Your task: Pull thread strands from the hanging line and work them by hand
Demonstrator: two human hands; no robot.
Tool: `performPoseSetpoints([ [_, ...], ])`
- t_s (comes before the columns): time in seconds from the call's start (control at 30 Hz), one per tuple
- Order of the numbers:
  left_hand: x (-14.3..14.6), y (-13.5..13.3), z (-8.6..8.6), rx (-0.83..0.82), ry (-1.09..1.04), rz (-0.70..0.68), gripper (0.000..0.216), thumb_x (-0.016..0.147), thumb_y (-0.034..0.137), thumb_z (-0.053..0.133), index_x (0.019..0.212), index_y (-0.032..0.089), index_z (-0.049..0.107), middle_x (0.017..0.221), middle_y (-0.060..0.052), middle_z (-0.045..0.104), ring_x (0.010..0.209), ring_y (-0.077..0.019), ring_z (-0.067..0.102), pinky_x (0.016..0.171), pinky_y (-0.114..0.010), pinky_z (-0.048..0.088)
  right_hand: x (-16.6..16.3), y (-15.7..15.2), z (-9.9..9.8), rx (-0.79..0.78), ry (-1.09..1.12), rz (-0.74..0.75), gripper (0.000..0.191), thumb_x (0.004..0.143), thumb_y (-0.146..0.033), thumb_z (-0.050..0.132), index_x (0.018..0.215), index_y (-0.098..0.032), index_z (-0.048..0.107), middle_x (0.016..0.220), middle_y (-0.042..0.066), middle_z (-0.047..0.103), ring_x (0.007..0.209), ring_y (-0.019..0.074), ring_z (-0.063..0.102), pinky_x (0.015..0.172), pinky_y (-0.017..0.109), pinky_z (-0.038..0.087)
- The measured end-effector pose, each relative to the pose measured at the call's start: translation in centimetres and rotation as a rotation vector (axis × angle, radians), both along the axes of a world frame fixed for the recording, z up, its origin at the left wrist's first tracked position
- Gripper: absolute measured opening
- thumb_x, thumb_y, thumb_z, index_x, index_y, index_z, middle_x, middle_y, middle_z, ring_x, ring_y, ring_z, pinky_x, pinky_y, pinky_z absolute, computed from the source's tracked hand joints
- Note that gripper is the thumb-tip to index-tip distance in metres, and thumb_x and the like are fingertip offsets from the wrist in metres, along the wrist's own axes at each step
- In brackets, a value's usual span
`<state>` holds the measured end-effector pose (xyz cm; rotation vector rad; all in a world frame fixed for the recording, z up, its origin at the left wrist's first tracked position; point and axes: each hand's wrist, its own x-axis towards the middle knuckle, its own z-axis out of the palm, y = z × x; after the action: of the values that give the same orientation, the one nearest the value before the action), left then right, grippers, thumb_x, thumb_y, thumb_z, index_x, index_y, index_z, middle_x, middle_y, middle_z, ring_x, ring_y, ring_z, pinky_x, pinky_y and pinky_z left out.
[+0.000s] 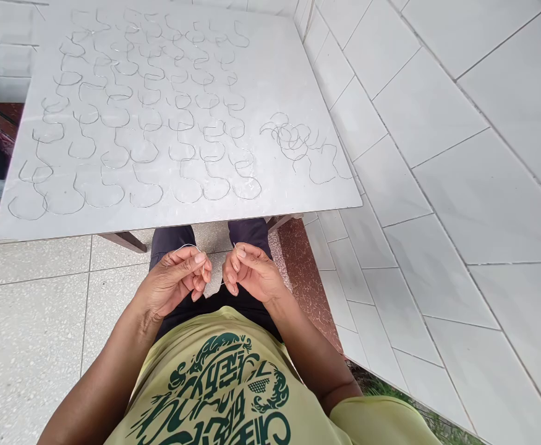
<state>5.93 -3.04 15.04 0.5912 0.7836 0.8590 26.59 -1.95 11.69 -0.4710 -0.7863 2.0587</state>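
My left hand point(182, 275) was above my lap, thumb and forefinger pinched on a thin wire point(187, 245) that arched over the knuckles; the other fingers were loosely curled. My right hand point(254, 272), near it but not touching, was pinched too, with a short end poking up at the fingertips and a bit showing below. I could not tell whether both had the same piece. In front of them stood the white tabletop point(293, 74), where bent wires point(180, 110) lay in rough rows, many shaped like a 5. A loose tangle point(293, 139) lay right of the rows, beside the tiled wall point(437, 204).
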Motion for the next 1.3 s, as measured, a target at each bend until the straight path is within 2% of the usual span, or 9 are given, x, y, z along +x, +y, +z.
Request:
performPoseSetpoints([
  [0.17,-0.1,-0.2,-0.3,-0.031,-0.035,-0.059,0.025,0.089,0.031,0.079,0.074,0.012,0.074,0.065,-0.004,0.066,0.050,-0.0088,0.057,0.039,-0.015,0.045,0.1,0.0,-0.3,0.030,0.044,0.072,0.036,0.098,-0.041,0.067,0.072,-0.018,0.058,0.064,0.002,0.063,0.050,0.0174,0.062,0.049,0.029,0.046],
  [0.5,-0.3,0.0,0.3,0.023,0.050,-0.171,0.031,0.087,0.035,0.081,0.069,0.011,0.072,0.065,-0.006,0.067,0.050,-0.0086,0.056,0.041,-0.016,0.041,0.4,0.1,-0.7,0.060,0.034,0.168,0.034,0.099,-0.034,0.064,0.069,-0.017,0.059,0.061,0.004,0.066,0.048,0.0167,0.060,0.053,0.030,0.047],
  [0.57,-0.2,0.0,0.4,0.024,0.078,-0.137,0.028,0.087,0.035,0.082,0.072,0.012,0.073,0.065,-0.004,0.067,0.050,-0.0083,0.055,0.042,-0.017,0.042,0.4,0.1,-0.7,0.040,0.014,0.160,0.034,0.099,-0.035,0.064,0.071,-0.017,0.059,0.062,0.003,0.066,0.049,0.0167,0.060,0.052,0.030,0.047],
  [0.73,0.9,0.1,0.4,0.027,0.152,0.065,0.021,0.086,0.036,0.083,0.090,0.016,0.080,0.065,0.000,0.063,0.049,-0.0075,0.051,0.043,-0.018,0.040,-0.2,0.1,-0.6,-0.011,-0.077,0.087,0.036,0.098,-0.045,0.067,0.076,-0.018,0.059,0.068,0.003,0.068,0.052,0.0149,0.060,0.051,0.027,0.046],
  [0.9,1.6,-0.1,0.2,0.189,0.364,0.162,0.024,0.089,0.040,0.079,0.095,0.017,0.082,0.070,-0.001,0.063,0.055,-0.0094,0.051,0.049,-0.022,0.041,-0.5,0.1,-0.8,-0.031,-0.160,0.056,0.039,0.096,-0.050,0.069,0.077,-0.018,0.057,0.064,0.001,0.065,0.051,0.0131,0.058,0.051,0.025,0.045],
  [1.17,1.1,-0.6,-0.5,0.492,0.815,0.070,0.024,0.096,0.035,0.069,0.111,0.019,0.080,0.081,-0.004,0.072,0.068,-0.0141,0.060,0.062,-0.023,0.046,0.1,0.4,-1.4,-0.043,-0.167,0.073,0.034,0.100,-0.039,0.065,0.076,-0.017,0.056,0.062,-0.002,0.061,0.048,0.0104,0.054,0.048,0.023,0.040],
  [1.3,1.2,-0.7,-0.3,0.612,0.898,-0.026,0.025,0.097,0.031,0.067,0.115,0.020,0.080,0.085,-0.005,0.075,0.072,-0.0162,0.064,0.067,-0.025,0.049,0.6,0.4,-1.7,-0.057,-0.205,0.119,0.038,0.097,-0.045,0.068,0.075,-0.018,0.054,0.059,-0.002,0.060,0.047,0.0101,0.053,0.045,0.021,0.037],
])
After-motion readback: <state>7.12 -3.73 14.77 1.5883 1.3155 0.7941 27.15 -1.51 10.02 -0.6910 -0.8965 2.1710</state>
